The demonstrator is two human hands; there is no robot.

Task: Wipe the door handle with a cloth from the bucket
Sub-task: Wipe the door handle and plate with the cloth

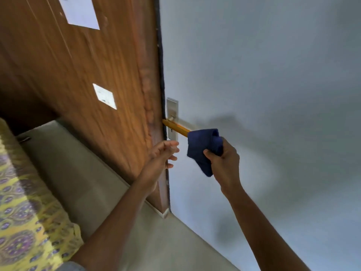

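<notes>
The door handle is a lever on a silver plate, sticking out from the pale grey door near its edge. A dark blue cloth is bunched in my right hand and covers the lever's free end. My left hand hovers just below the handle plate, fingers spread, holding nothing. The bucket is out of view.
A brown wooden panel with two white paper notices stands left of the door edge. The floor below is grey-beige. A yellow and purple patterned fabric lies at the lower left.
</notes>
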